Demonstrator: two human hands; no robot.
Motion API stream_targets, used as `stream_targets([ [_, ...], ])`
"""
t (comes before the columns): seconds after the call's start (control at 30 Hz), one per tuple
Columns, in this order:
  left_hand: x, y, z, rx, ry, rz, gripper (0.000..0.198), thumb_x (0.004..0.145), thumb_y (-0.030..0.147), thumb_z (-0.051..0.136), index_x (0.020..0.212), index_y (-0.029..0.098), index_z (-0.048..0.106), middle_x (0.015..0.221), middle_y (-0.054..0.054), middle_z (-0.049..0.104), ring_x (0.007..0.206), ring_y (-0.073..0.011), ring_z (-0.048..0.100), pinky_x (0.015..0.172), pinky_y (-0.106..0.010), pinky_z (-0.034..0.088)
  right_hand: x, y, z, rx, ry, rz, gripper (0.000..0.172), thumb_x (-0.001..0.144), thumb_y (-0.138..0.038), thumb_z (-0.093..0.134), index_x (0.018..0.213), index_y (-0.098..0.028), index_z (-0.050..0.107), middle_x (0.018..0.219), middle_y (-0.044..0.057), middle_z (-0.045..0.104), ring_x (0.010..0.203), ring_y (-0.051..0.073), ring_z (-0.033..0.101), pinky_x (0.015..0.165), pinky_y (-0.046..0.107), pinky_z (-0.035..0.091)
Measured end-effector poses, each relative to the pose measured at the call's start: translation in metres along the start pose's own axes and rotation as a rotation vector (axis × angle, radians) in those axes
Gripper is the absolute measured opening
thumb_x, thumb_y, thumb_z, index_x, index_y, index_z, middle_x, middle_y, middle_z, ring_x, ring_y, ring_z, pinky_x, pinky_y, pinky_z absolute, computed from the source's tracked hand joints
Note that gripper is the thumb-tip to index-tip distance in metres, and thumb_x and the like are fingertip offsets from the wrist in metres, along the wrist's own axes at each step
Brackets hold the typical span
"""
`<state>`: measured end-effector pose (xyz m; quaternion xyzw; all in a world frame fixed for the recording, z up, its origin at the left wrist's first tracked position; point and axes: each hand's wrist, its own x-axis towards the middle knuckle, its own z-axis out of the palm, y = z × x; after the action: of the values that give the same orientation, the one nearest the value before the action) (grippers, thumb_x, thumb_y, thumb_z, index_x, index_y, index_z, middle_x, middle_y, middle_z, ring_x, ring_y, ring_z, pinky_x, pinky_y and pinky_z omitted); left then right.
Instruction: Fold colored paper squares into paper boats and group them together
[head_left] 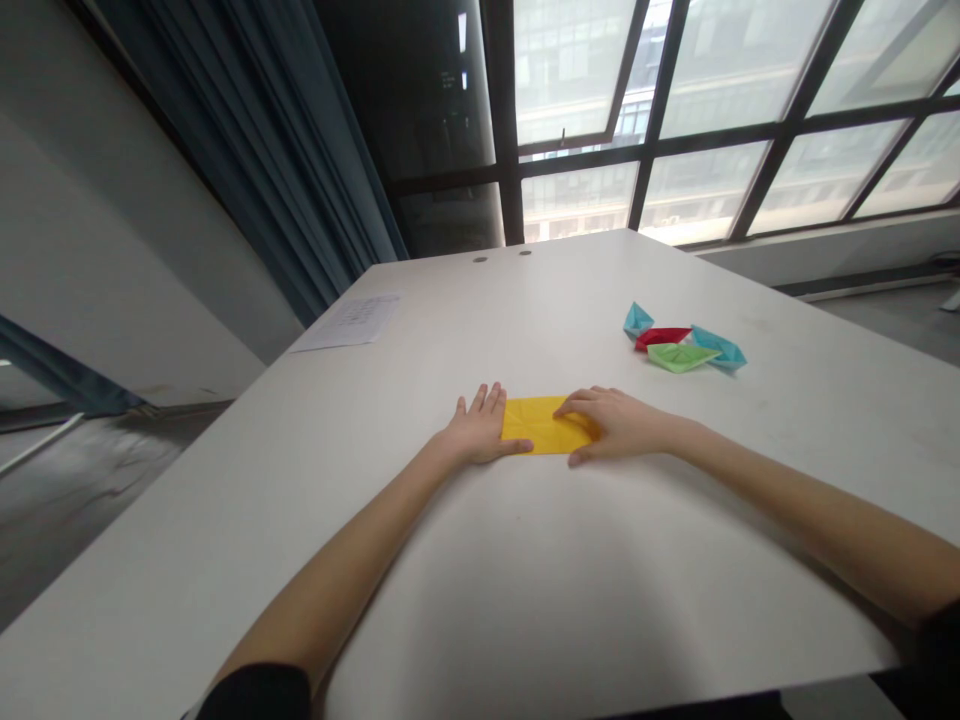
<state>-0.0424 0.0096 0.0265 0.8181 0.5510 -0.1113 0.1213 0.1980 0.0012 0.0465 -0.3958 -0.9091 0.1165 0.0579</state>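
Note:
A folded sheet of yellow paper [541, 424] lies flat on the white table, its long side running left to right. Crease lines show on its surface. My left hand [481, 428] rests on its left end, fingers spread and pointing away from me, thumb lying along the near edge. Over the right end is my right hand [619, 424], its fingers curved onto the paper and its thumb apart near the close edge. That hand hides the paper's right end. Neither hand is closed around the paper.
Several folded paper boats, among them a green one [681, 357], a red one [663, 338] and a blue one [720, 347], stand together at the back right. A printed sheet [351, 322] lies at the table's left edge. Beyond the white table [480, 560] are a curtain and windows.

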Motion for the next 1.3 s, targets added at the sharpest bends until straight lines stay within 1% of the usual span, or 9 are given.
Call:
stream_targets([
  [0.07,0.000,-0.001,0.001,0.002,0.000,0.001,0.101,0.070,0.076,0.029,0.143,0.011,0.003,0.148,-0.014,-0.006,0.136,-0.0339,-0.006,0.105,-0.058,0.007,-0.001,-0.002,0.001,-0.005,-0.032,-0.031,0.065,0.066,-0.060,0.058,0.118,-0.022,0.056,0.117,0.010,0.058,0.104,0.029,0.053,0.089,0.041,0.039],
  [0.3,-0.001,-0.001,-0.002,0.001,-0.050,-0.014,0.101,0.071,0.077,0.026,0.143,0.011,-0.002,0.148,-0.013,-0.009,0.136,-0.0336,-0.005,0.105,-0.057,0.010,0.001,0.001,-0.002,-0.043,-0.082,-0.095,0.038,0.076,-0.045,0.055,0.106,-0.023,0.063,0.109,0.007,0.063,0.095,0.024,0.059,0.085,0.037,0.042],
  [0.53,-0.001,0.001,0.000,-0.022,-0.032,-0.037,0.101,0.071,0.077,0.024,0.143,0.011,-0.003,0.147,-0.012,-0.010,0.136,-0.0326,-0.005,0.105,-0.058,0.010,0.000,-0.004,0.002,-0.121,0.008,-0.170,0.046,0.078,-0.055,0.049,0.107,-0.021,0.062,0.105,0.009,0.064,0.092,0.023,0.060,0.081,0.036,0.042],
  [0.67,-0.001,0.004,0.000,-0.037,-0.017,-0.044,0.102,0.070,0.077,0.026,0.143,0.010,-0.001,0.148,-0.012,-0.008,0.136,-0.0336,-0.004,0.104,-0.059,0.011,0.002,-0.002,0.008,-0.142,0.030,-0.233,0.037,0.083,-0.046,0.047,0.103,-0.021,0.064,0.101,0.008,0.066,0.093,0.021,0.059,0.082,0.034,0.041],
  [0.87,-0.001,0.002,-0.004,-0.105,-0.017,-0.023,0.100,0.071,0.076,0.030,0.143,0.010,0.005,0.148,-0.014,-0.004,0.135,-0.0357,-0.003,0.103,-0.060,0.010,0.000,-0.003,0.007,-0.214,0.062,-0.345,0.030,0.088,-0.034,0.041,0.096,-0.020,0.066,0.091,0.008,0.068,0.085,0.018,0.060,0.077,0.031,0.039],
  [0.97,0.003,-0.007,-0.006,-0.199,-0.032,0.020,0.092,0.074,0.073,0.029,0.142,0.014,0.013,0.148,-0.014,0.002,0.136,-0.0347,0.001,0.103,-0.059,0.011,-0.005,-0.007,0.006,-0.252,0.078,-0.381,0.030,0.088,-0.028,0.038,0.089,-0.019,0.067,0.084,0.007,0.068,0.078,0.016,0.059,0.073,0.029,0.038],
  [1.13,0.012,-0.027,-0.008,-0.361,-0.011,0.116,0.082,0.075,0.071,0.032,0.134,0.013,0.035,0.145,-0.017,0.020,0.135,-0.0325,0.015,0.106,-0.047,0.016,-0.010,-0.010,0.007,-0.282,0.078,-0.380,0.028,0.087,-0.024,0.039,0.079,-0.019,0.065,0.075,0.005,0.068,0.070,0.014,0.058,0.065,0.026,0.036],
  [1.23,0.013,-0.031,-0.011,-0.437,0.007,0.173,0.079,0.075,0.072,0.031,0.127,0.015,0.044,0.141,-0.016,0.033,0.133,-0.0310,0.023,0.105,-0.042,0.020,-0.011,-0.011,0.005,-0.287,0.079,-0.355,0.027,0.086,-0.024,0.039,0.076,-0.019,0.064,0.072,0.005,0.067,0.064,0.014,0.057,0.063,0.026,0.035],
  [1.3,0.011,-0.030,-0.014,-0.490,0.019,0.246,0.074,0.076,0.072,0.028,0.121,0.016,0.051,0.134,-0.012,0.045,0.129,-0.0288,0.032,0.105,-0.038,0.023,-0.013,-0.013,0.002,-0.276,0.099,-0.307,0.028,0.086,-0.025,0.039,0.076,-0.019,0.064,0.070,0.005,0.067,0.061,0.013,0.057,0.064,0.026,0.035],
])
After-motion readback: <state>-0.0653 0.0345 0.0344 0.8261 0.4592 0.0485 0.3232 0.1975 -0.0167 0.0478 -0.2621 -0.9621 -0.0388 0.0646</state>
